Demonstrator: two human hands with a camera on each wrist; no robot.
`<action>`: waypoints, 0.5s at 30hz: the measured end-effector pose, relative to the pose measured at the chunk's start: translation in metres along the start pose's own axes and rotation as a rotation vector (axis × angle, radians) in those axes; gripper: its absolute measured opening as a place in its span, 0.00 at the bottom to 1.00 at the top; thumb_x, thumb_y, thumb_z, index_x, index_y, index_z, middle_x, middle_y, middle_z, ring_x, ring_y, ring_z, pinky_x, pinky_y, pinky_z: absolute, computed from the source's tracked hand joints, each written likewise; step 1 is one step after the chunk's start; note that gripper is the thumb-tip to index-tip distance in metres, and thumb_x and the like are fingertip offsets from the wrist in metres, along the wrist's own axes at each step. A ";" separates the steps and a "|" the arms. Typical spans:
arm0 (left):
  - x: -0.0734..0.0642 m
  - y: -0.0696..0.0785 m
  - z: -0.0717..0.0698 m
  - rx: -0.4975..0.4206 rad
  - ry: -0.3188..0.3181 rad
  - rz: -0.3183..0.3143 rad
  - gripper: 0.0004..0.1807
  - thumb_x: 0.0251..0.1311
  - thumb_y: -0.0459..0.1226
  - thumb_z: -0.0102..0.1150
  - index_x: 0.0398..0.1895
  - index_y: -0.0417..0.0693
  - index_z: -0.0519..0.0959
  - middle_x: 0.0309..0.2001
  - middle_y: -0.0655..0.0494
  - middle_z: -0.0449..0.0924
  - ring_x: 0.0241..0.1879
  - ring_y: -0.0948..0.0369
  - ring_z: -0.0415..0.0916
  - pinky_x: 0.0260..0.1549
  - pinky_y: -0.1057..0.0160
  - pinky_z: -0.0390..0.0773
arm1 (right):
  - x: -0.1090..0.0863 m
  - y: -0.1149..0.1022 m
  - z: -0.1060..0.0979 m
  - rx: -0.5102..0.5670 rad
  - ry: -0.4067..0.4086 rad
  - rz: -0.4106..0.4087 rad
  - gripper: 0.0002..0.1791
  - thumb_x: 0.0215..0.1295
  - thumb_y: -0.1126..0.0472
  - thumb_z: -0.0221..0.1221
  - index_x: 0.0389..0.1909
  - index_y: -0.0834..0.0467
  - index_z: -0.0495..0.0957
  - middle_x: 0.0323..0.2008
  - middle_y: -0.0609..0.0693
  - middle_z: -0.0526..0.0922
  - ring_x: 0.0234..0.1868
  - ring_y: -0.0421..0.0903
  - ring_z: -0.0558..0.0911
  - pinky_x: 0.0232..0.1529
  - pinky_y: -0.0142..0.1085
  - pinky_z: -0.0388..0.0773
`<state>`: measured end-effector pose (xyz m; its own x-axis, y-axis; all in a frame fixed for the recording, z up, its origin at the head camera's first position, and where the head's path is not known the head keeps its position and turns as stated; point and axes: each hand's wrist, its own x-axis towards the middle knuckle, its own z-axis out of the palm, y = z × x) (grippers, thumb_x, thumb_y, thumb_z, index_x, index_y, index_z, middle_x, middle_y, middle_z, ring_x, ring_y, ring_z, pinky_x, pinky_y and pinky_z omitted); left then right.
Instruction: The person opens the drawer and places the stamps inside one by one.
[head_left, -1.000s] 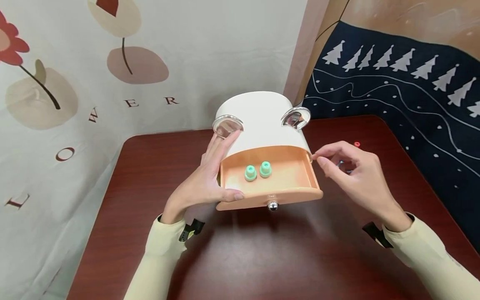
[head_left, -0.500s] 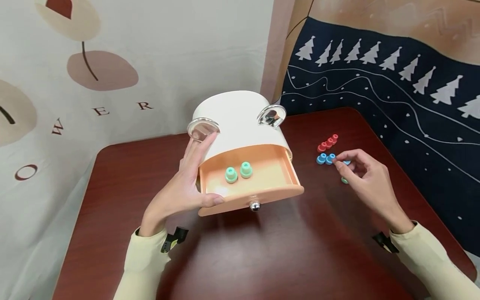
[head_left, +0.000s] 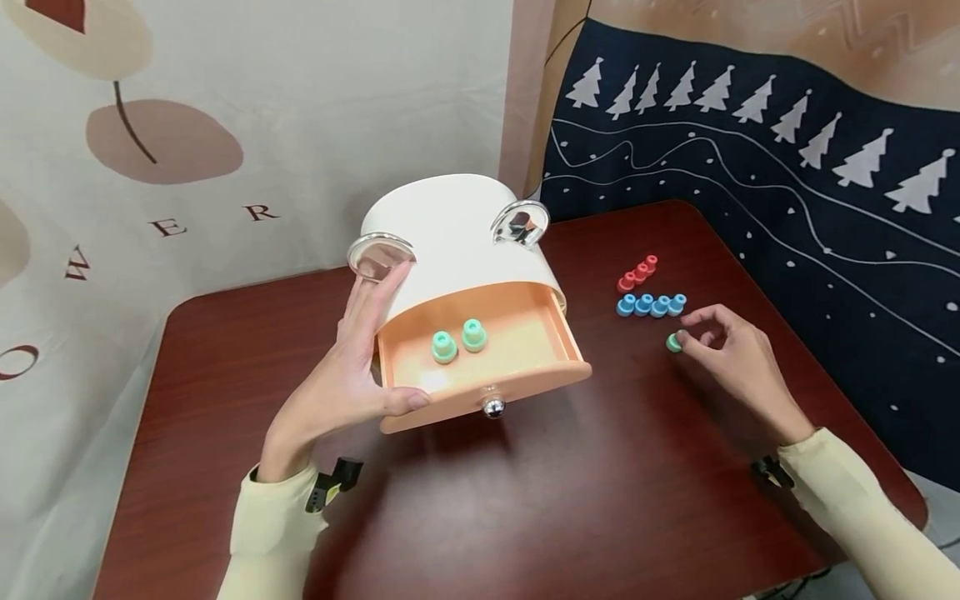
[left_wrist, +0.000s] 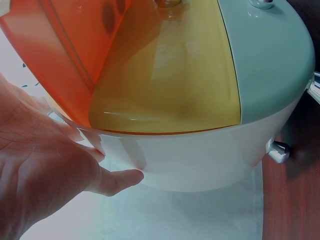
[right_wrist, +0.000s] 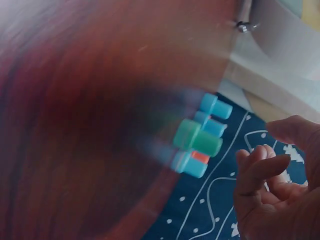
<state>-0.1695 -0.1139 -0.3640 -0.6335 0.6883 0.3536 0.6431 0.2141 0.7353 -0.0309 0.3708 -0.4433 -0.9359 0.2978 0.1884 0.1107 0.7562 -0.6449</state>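
A white rounded drawer box (head_left: 450, 225) stands on the table with its top peach drawer (head_left: 517, 333) pulled out. Two mint-green pegs (head_left: 474, 335) stand inside that drawer. My left hand (head_left: 341, 358) rests along the box's left side, fingers stretched toward a silver ring and the thumb lying on the drawer's front. To the right, my right hand (head_left: 731, 346) is beside a green peg (head_left: 672, 342) on the table. In the right wrist view, thumb and fingers stay apart, and the green peg (right_wrist: 197, 137) stands away from them.
Several blue pegs (head_left: 651, 306) stand in a row behind the green one, with three red pegs (head_left: 638, 273) farther back. Yellow (left_wrist: 175, 75) and green (left_wrist: 270, 60) drawer fronts show in the left wrist view. Patterned cloths (head_left: 750, 158) hang behind the table (head_left: 562, 500).
My right hand has moved from the drawer's right edge out to the green peg on the table. My left hand has stayed on the box; the head view has turned right.
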 end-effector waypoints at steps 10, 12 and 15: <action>-0.004 0.001 -0.006 0.021 0.019 0.027 0.68 0.55 0.79 0.64 0.91 0.60 0.49 0.87 0.60 0.48 0.86 0.53 0.27 0.74 0.26 0.40 | 0.009 0.013 0.007 -0.061 -0.108 0.038 0.13 0.75 0.53 0.71 0.52 0.55 0.84 0.28 0.50 0.79 0.31 0.48 0.74 0.31 0.38 0.67; -0.001 0.002 -0.005 0.023 0.016 0.032 0.68 0.54 0.79 0.65 0.91 0.60 0.49 0.86 0.61 0.49 0.86 0.53 0.30 0.73 0.27 0.41 | 0.008 0.016 0.006 -0.069 -0.109 0.033 0.12 0.75 0.54 0.71 0.51 0.55 0.84 0.27 0.50 0.80 0.30 0.46 0.74 0.31 0.37 0.67; 0.001 0.003 -0.004 0.033 0.007 0.027 0.68 0.54 0.80 0.64 0.91 0.61 0.49 0.86 0.61 0.49 0.86 0.53 0.28 0.74 0.27 0.39 | 0.007 0.019 0.004 -0.083 -0.099 0.021 0.10 0.74 0.55 0.72 0.48 0.55 0.85 0.28 0.48 0.83 0.30 0.43 0.76 0.31 0.36 0.68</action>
<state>-0.1700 -0.1155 -0.3592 -0.6184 0.6894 0.3771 0.6737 0.2181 0.7061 -0.0368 0.3848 -0.4571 -0.9611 0.2580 0.0990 0.1540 0.7975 -0.5833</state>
